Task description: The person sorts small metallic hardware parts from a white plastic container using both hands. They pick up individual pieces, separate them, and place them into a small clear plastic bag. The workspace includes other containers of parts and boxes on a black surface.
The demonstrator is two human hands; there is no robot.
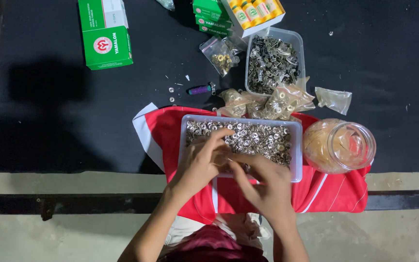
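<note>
Below, both hands over a clear rectangular tray (297,145) full of small silver metal rings (258,136), set on a red cloth with white stripes (335,191) at the near edge of a black desk (49,121). Left hand (201,162) reaching in from the near side, fingers (221,136) curled down among the rings at the tray's near left part, grip narrow, pinched at something too small to tell. Right hand (265,182) just beside it, touching or almost touching it, fingertips bent inward at the tray's near rim, grip likewise narrow, contents hidden. Right of the tray, touching the red cloth, a clear glass jar (340,145) lying on its side, mouth turned rightward, pale yellowish matter inside. Beyond the tray, several small crumpled plastic bags (267,103) with brass-coloured bits, and behind those a second clear tub (273,63) heaped with darker grey metal parts. Another small plastic bag (333,99) lying apart to the right. Farther back, a green and white carton (105,34) at the left, more green cartons (211,17) and an open white box of yellow-topped spools (254,13) at the top. Between carton and tray, a short purple cylinder (200,90) and a few loose rings scattered on the desk.
</note>
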